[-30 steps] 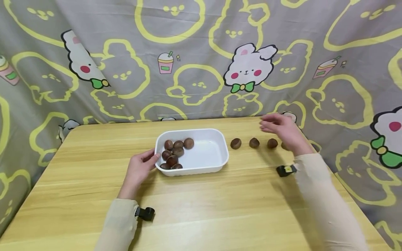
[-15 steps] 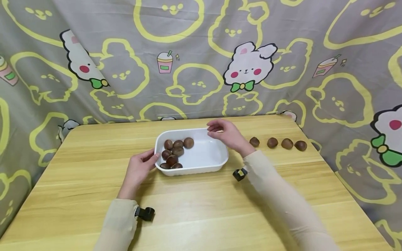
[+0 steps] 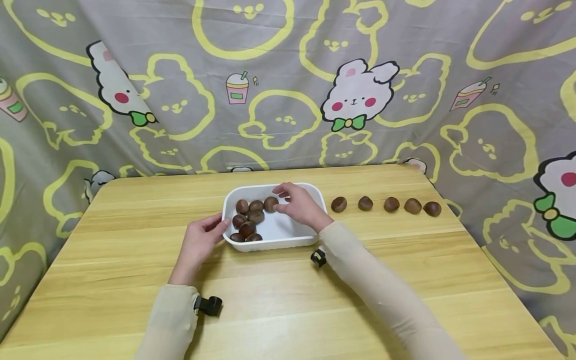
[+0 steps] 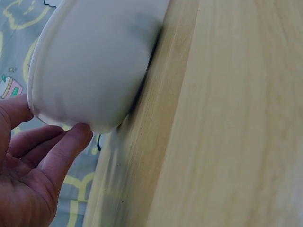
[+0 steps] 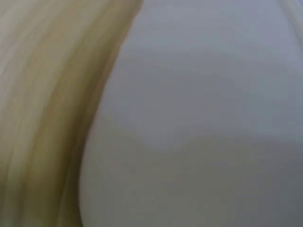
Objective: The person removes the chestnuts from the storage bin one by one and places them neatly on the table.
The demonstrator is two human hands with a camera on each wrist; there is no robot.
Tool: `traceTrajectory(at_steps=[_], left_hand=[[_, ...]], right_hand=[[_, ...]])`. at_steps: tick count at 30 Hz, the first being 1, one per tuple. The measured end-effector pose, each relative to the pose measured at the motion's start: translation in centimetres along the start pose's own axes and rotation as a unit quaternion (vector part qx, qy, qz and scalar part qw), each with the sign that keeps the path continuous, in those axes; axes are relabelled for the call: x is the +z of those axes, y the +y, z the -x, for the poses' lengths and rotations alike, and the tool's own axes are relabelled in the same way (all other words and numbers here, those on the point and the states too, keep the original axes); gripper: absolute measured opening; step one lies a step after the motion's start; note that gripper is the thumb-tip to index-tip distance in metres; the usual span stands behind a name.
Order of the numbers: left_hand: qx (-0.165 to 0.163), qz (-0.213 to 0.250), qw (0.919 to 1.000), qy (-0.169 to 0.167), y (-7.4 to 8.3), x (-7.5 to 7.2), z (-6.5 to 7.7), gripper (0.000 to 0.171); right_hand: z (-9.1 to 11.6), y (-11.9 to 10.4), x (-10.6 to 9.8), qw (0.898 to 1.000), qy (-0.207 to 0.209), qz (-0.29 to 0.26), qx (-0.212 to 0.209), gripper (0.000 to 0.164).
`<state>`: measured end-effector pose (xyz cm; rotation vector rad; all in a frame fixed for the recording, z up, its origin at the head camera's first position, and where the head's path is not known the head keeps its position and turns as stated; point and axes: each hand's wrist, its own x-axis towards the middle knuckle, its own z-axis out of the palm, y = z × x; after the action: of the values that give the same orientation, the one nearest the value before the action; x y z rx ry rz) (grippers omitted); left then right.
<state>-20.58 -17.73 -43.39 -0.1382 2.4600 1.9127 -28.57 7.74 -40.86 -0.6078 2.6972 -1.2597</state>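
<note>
A white plastic tray (image 3: 288,245) sits on the table with several brown chestnuts (image 3: 247,229) gathered in its left part. My left hand (image 3: 201,243) holds the tray's left end; in the left wrist view its thumb lies at the rim and the fingers (image 4: 71,146) press the outer wall. Over the tray's middle is my right hand (image 3: 300,205), thumb and fingers apart, tips close to the rightmost chestnut (image 3: 270,204) inside. Whether they touch it I cannot tell. In the right wrist view only the blurred tray wall (image 5: 189,118) and wood show; the hand is hidden there.
Several more chestnuts (image 3: 391,204) lie spaced in a row on the wooden table (image 3: 270,300), right of the tray. A patterned grey curtain (image 3: 288,75) hangs behind the table's back edge.
My right hand has swept left from above the row of chestnuts to inside the tray, lowering beside the chestnuts there. My left hand and the tray have stayed in place.
</note>
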Motion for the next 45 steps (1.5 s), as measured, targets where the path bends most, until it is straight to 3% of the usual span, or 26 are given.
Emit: traceTrajectory(at_steps=[8, 12, 17, 28, 36, 45], left_hand=[[0.007, 0.0, 0.9999, -0.011, 0.3, 0.3, -0.2, 0.045], [0.008, 0.004, 0.9999, -0.013, 0.4, 0.4, -0.4, 0.046], [0.01, 0.008, 0.9998, -0.012, 0.3, 0.3, -0.4, 0.045], [0.007, 0.0, 1.0, -0.006, 0.0, -0.2, -0.4, 0.048], [0.005, -0.004, 0.9999, -0.008, 0.0, -0.3, -0.3, 0.048], [0.002, -0.011, 0.9998, -0.019, -0.1, -0.3, -0.4, 0.049]], right_hand=[[-0.6, 0.4, 0.7, 0.992, -0.03, 0.119, -0.043, 0.04], [-0.8, 0.7, 0.8, 0.987, -0.038, 0.143, -0.06, 0.043], [-0.9, 0.7, 1.1, 0.985, -0.039, 0.16, -0.048, 0.044], [-1.3, 1.3, 1.9, 0.993, -0.028, 0.093, -0.064, 0.028], [-1.4, 1.0, 2.0, 0.994, -0.041, 0.101, -0.014, 0.029], [-1.0, 0.8, 1.0, 0.997, -0.026, 0.068, -0.025, 0.03]])
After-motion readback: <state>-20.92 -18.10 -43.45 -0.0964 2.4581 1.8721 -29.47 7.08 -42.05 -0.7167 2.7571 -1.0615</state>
